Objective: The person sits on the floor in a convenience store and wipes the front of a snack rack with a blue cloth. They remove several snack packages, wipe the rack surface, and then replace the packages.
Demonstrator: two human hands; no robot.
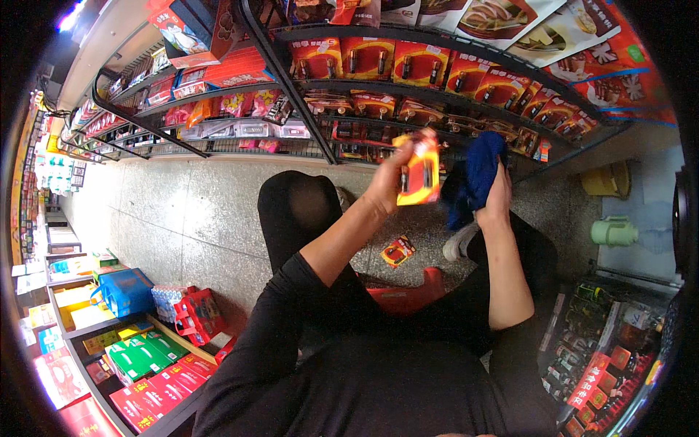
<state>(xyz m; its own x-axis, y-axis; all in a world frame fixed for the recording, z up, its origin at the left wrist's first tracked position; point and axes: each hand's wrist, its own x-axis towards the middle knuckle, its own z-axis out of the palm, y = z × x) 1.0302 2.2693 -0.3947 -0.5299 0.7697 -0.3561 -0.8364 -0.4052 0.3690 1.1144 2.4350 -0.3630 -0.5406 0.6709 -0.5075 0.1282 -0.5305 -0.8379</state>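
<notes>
My left hand (389, 177) grips the left edge of a red and yellow blister card of batteries (419, 172), which is slightly blurred and held up in front of the shelves. To its right, my right hand (496, 191) holds a bunched dark blue cloth (483, 164); some fingers are hidden behind it. Card and cloth are apart. Another battery card (398, 252) lies on the speckled floor between my legs. Rows of similar battery cards (418, 63) fill the shelf rack ahead.
A black wire rack (306, 117) spans the front. Below me is a red plastic stool (407, 297). Boxes (144, 352) and a red bag (201, 317) stand at left. A yellow bucket (606, 179), a light green jug (614, 231) and shelved bottles (568, 349) are at right.
</notes>
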